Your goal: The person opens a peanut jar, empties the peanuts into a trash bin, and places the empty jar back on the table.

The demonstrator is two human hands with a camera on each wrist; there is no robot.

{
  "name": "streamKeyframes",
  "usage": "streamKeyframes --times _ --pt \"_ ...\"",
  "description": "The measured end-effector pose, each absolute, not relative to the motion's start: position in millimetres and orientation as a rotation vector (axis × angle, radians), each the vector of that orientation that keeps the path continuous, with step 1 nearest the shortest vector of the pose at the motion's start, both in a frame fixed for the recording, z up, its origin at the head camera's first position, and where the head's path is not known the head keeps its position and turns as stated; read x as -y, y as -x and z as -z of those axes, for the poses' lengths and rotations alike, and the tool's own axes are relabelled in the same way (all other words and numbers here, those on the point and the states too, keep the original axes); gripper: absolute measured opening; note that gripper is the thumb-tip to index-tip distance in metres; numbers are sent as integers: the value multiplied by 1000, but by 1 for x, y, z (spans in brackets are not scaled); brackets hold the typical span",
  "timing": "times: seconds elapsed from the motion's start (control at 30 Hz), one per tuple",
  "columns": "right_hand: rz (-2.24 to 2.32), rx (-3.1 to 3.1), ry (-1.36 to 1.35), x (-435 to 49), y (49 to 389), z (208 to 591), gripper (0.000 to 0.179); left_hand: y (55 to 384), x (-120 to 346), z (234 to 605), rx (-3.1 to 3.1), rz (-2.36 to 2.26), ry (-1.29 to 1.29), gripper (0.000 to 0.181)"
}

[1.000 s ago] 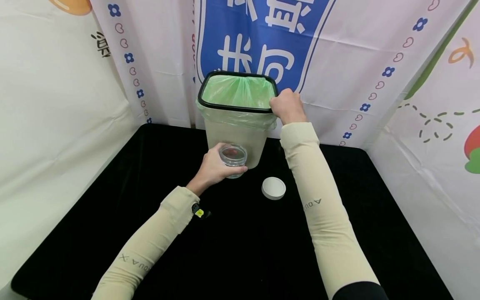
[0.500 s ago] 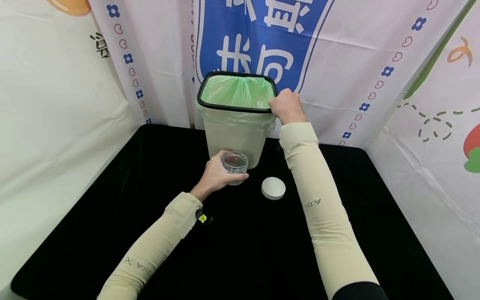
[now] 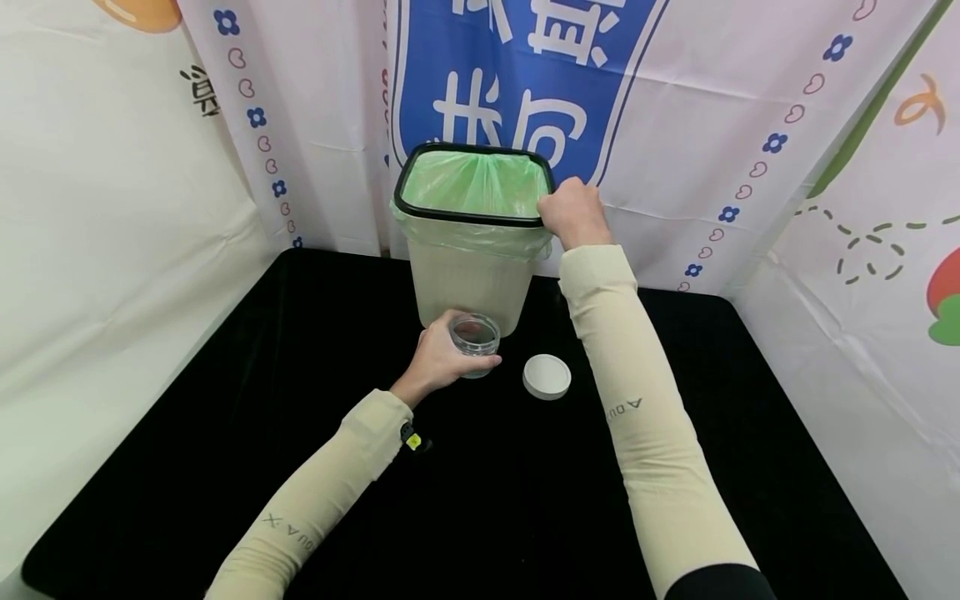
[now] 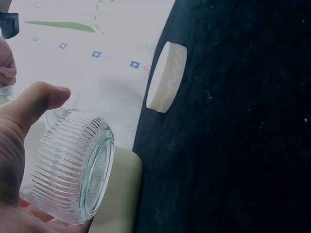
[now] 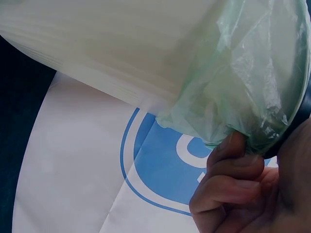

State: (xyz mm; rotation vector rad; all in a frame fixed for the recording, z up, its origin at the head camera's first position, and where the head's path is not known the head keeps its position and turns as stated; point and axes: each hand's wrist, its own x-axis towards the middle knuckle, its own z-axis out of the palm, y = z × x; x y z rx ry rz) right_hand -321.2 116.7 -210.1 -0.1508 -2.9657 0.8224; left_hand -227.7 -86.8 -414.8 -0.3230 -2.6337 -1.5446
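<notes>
My left hand (image 3: 442, 354) grips a clear glass jar (image 3: 476, 335) by its side, in front of the bin's lower part. In the left wrist view the jar (image 4: 73, 165) shows ribbed walls, its round base turned toward the table and clear of it. My right hand (image 3: 576, 212) holds the black rim (image 3: 472, 218) of a pale trash bin (image 3: 468, 283) at its right corner. A green plastic bag (image 3: 480, 183) lines the bin and folds over the rim. Curled fingers (image 5: 223, 189) press against the bag (image 5: 243, 92) in the right wrist view.
A white round lid (image 3: 547, 377) lies on the black table (image 3: 450, 500), right of the jar and below the right forearm's cuff. Behind the bin hangs a printed cloth (image 3: 675, 125), with more cloth walls at both sides.
My left hand has lowered the jar, bringing it slightly right and nearer to me, away from the bin's front. The right hand stays on the bin's rim, and the lid has not moved.
</notes>
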Motion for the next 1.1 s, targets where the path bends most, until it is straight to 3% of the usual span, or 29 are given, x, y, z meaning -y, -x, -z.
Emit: streamKeyframes --times 1.1 --pt "-823 2957 131 -117 320 210 30 238 81 435 2705 1587 279 79"
